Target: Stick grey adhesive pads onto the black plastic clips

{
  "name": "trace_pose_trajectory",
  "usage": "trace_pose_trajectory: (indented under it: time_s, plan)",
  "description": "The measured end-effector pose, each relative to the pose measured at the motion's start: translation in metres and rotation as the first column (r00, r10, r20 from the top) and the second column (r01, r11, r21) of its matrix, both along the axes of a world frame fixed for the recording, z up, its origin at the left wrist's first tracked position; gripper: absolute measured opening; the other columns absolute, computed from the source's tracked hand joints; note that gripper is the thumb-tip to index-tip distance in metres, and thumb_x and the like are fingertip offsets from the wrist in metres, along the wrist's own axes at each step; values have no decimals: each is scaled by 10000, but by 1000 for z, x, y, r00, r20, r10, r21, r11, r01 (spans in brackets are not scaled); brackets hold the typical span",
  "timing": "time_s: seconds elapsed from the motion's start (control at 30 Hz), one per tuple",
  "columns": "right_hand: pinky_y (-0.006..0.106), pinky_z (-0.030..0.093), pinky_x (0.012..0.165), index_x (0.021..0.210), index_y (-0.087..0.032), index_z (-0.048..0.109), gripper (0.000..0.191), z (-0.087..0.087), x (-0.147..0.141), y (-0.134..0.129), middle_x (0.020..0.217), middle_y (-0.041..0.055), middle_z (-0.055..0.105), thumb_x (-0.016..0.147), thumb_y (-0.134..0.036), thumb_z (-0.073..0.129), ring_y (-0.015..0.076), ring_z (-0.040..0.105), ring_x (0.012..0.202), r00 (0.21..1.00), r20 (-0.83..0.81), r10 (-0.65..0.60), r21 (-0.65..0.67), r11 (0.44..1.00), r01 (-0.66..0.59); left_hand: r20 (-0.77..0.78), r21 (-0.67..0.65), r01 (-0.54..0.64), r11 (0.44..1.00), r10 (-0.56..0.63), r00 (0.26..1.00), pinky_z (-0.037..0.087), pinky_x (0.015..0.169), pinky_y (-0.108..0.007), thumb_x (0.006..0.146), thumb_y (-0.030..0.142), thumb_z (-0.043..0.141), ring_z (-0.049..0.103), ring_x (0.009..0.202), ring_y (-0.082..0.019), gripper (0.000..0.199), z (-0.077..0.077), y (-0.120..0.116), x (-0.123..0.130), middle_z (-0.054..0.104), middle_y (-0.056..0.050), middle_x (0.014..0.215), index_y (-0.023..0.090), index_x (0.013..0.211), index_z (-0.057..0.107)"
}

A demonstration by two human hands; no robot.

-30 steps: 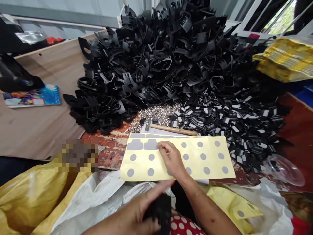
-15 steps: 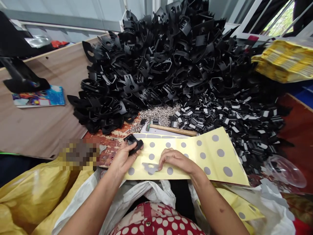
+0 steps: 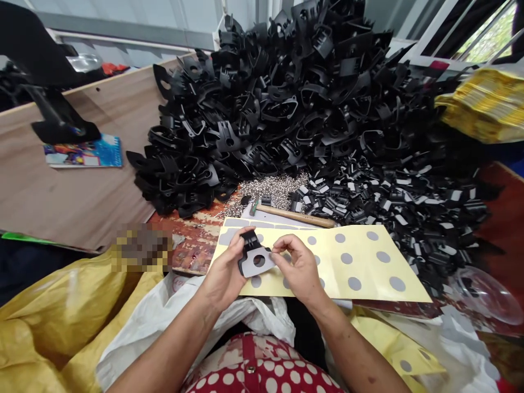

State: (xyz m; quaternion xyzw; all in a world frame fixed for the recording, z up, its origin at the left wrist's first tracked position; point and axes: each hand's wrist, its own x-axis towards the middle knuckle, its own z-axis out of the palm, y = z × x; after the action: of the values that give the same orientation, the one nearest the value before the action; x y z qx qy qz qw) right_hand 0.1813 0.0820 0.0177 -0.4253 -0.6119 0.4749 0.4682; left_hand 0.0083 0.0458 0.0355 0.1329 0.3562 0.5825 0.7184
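Observation:
My left hand is closed round a black plastic clip-like part, tilted with its flat face up. A grey sticker with a round hole lies over that face. My right hand pinches the sticker's right edge between thumb and fingertips. Whether the whole sticker touches the plastic I cannot tell. Beneath both hands is a yellow backing sheet with rows of grey dots, partly hidden by the hands.
Behind the sheet lie a wooden-handled hammer, small shiny metal pieces and a tall heap of black plastic parts. Smaller black parts with pale pads spread rightward, near a clear plastic dish. A yellow sack is at left.
My right hand has brought the grey sticker up from over the sheet onto the black part. My left hand has moved right and turned the part's flat face up.

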Motion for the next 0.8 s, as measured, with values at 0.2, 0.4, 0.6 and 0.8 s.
trace_pose_trajectory:
  time_s: [0.2,0.4,0.6,0.8]
  plan:
    - [298,493,832,899,-232,643,108,-8,-7,0,874,-9,649,834,-147,661,166,619,861,1000,10,-3,7,1000,3,-20,41,42,998,-41,999,585,625,-324,929,405,681,672,849,-232,419,-2,-1,-3,622,-56,1031,262,1310,584]
    - [301,500,833,888,-228,650,87,-12,-10,1,878,-2,658,838,-158,663,171,628,863,1000,26,1,20,1000,-2,-18,33,50,998,-50,999,588,643,-345,918,403,695,660,843,-226,434,-4,0,-4,621,-59,1059,262,1311,577]
    - [301,502,819,888,-233,640,91,-9,-12,1,863,2,656,837,-161,659,176,627,845,998,57,2,14,1000,-2,-7,5,39,999,-39,999,589,633,-340,867,379,748,663,840,-225,478,-1,0,-6,642,-68,1079,260,1303,594]
    - [295,511,783,890,-237,606,106,1,-16,-4,845,6,642,874,-133,601,180,623,823,976,218,-10,168,985,-27,-184,64,-14,998,26,983,551,607,-265,738,195,845,634,757,-158,608,-10,-4,4,613,-12,1054,294,1264,556]
